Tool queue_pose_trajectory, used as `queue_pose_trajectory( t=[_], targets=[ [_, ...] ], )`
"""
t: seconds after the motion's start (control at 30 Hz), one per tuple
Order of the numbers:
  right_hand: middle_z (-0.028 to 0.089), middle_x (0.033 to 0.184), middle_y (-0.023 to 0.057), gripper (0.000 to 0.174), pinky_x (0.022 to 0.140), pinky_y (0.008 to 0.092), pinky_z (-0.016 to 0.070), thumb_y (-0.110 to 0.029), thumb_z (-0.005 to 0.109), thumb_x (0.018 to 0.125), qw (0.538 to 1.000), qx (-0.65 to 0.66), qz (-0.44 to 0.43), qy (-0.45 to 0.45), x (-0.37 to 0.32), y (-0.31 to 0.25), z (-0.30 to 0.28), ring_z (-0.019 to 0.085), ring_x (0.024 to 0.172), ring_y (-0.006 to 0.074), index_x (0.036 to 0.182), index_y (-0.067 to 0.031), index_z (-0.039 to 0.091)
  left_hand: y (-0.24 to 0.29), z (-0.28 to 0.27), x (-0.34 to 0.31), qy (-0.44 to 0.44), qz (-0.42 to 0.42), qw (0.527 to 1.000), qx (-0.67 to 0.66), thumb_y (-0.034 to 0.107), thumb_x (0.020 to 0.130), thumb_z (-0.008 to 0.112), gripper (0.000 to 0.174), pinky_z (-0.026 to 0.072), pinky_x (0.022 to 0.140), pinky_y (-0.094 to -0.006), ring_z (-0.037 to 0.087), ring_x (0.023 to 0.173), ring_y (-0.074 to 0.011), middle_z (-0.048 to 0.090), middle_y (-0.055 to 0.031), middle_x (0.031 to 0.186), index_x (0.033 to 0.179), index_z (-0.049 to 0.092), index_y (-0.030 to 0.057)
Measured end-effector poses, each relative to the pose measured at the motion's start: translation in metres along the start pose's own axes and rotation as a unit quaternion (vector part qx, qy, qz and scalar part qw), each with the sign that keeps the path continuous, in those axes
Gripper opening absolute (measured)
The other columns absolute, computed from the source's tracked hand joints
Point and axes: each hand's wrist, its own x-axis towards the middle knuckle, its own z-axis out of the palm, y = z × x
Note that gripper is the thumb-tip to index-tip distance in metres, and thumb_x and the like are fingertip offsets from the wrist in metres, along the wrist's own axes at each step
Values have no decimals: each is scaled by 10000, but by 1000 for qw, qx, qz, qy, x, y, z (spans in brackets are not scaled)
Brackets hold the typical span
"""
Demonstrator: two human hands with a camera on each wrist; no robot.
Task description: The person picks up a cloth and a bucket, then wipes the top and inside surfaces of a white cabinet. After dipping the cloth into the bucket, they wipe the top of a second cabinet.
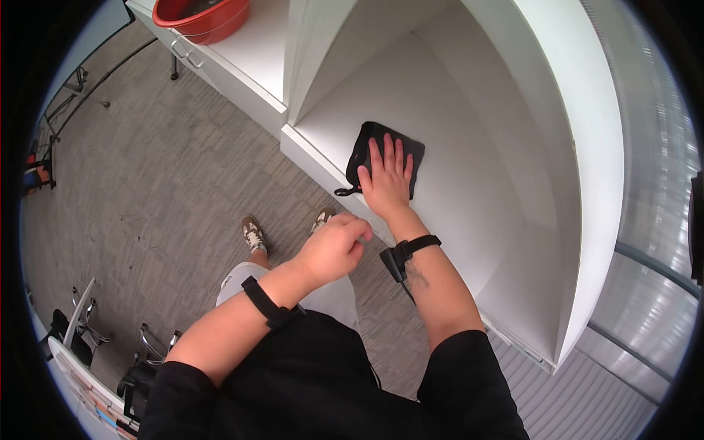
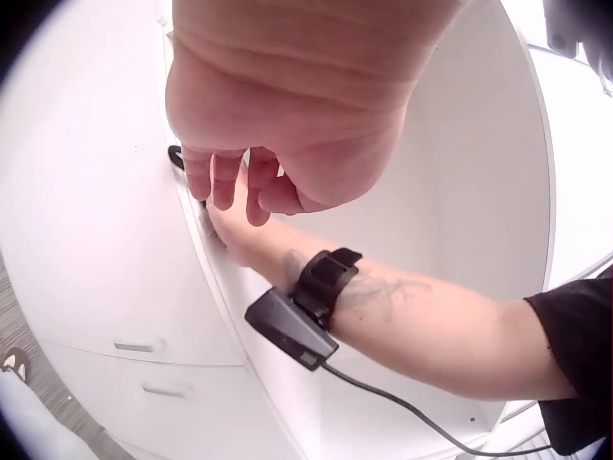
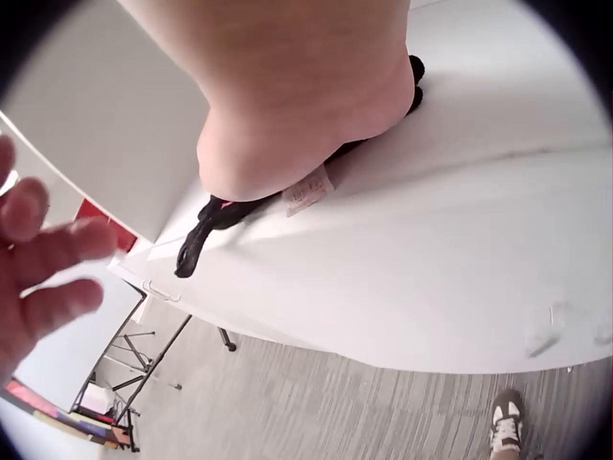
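Note:
A flat black fabric square with a hanging loop lies on the white cabinet shelf, near its front edge. My right hand rests palm down on it, fingers straight and spread. In the right wrist view, the black loop and a pale label stick out from beneath that hand, which hides most of the fabric. My left hand hangs in the air in front of the shelf, close to the right forearm. Its fingers are loosely curled and hold nothing.
The tall white cabinet wall curves round the shelf on the right. A red basin stands on the neighbouring white counter. Drawer handles line the cabinet front. Below is grey carpet, with chairs at the lower left.

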Motion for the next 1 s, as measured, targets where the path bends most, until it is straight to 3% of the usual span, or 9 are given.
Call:
queue_pose_trajectory(
  t=[0.1,0.2,0.4,0.5,0.67,0.8,0.83,0.93,1.0],
  targets=[
    [183,1552,138,621,1130,567,103,-399,447,927,975,139,102,-142,42,10,-39,143,1435,343,1473,-159,274,5,9,4,-25,-55,998,-1,-23,720,544,180,491,775,-415,582,920,-341,608,-152,857,885,587,38],
    [198,1547,141,613,1115,587,146,-407,438,930,998,-33,21,42,95,74,0,166,1429,344,1464,-145,288,6,19,8,-5,-94,996,-5,-41,721,533,183,479,695,-394,567,837,-331,567,-133,854,884,578,29],
    [197,1546,143,599,1092,605,198,-417,400,946,998,-30,45,44,163,135,-13,179,1425,339,1467,-146,282,-10,57,12,100,-84,991,-1,-15,745,529,190,480,722,-397,584,848,-329,598,-146,841,916,589,40],
    [198,1545,140,595,1075,613,236,-424,376,954,997,-51,40,40,169,154,-7,188,1421,334,1476,-162,264,20,66,10,169,-119,968,-145,-6,769,516,181,477,719,-382,589,842,-313,596,-136,880,928,588,41],
    [196,1545,138,578,1075,611,234,-418,360,962,995,-37,90,38,134,196,-11,180,1423,329,1482,-191,253,25,85,10,73,-173,980,-69,-8,788,511,174,481,727,-372,594,863,-307,596,-141,894,940,582,38],
    [179,1555,131,602,1096,598,197,-437,352,961,980,-165,107,-39,133,194,-1,157,1432,335,1500,-210,208,18,90,-3,96,-142,981,-88,-25,768,521,181,484,734,-373,598,865,-313,601,-153,887,932,578,28],
    [325,1500,158,539,1138,419,225,-383,366,984,984,52,151,-82,105,121,-67,293,1389,276,1438,-92,369,14,89,-6,112,-136,981,-79,-36,771,517,185,477,685,-354,591,811,-284,593,-131,869,929,589,28],
    [198,1560,128,616,1145,519,135,-453,308,974,991,-61,117,24,93,133,0,165,1439,313,1498,-135,239,14,88,-15,119,-181,974,-62,-13,768,520,180,478,682,-372,604,808,-302,606,-118,865,920,590,52],
    [94,1583,132,666,1131,577,98,-490,284,962,994,-54,94,-19,65,101,-2,77,1456,335,1518,-149,150,13,89,-20,123,-171,975,-75,-46,769,520,193,457,622,-326,570,733,-238,575,-116,825,928,600,30]
  ],
)
